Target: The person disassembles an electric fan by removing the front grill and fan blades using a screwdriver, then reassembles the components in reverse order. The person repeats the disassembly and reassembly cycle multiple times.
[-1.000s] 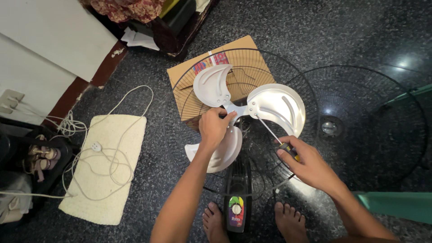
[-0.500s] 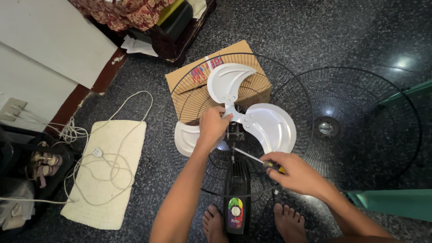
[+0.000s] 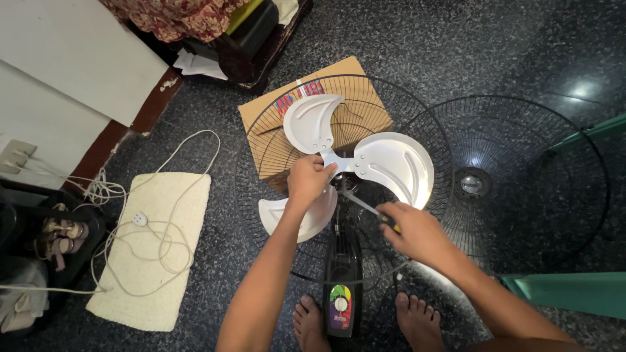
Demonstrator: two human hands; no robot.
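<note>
A white three-bladed fan blade (image 3: 391,166) sits on its hub over the rear wire guard (image 3: 261,130) of a standing fan. My left hand (image 3: 308,180) grips the blade at its centre hub. My right hand (image 3: 407,228) holds a screwdriver (image 3: 360,203) whose tip points at the hub, just right of my left hand. The black fan body with a coloured dial (image 3: 341,296) lies between my bare feet.
The loose front wire guard (image 3: 561,156) lies on the dark floor to the right. A flattened cardboard box (image 3: 261,114) lies under the fan head. A cream mat (image 3: 189,215) with a coiled white cord (image 3: 140,218) lies left. A green object (image 3: 574,293) is at lower right.
The blade has turned slightly on its hub under my left hand. My right hand and the screwdriver stay at the hub. The camera view has shifted a little.
</note>
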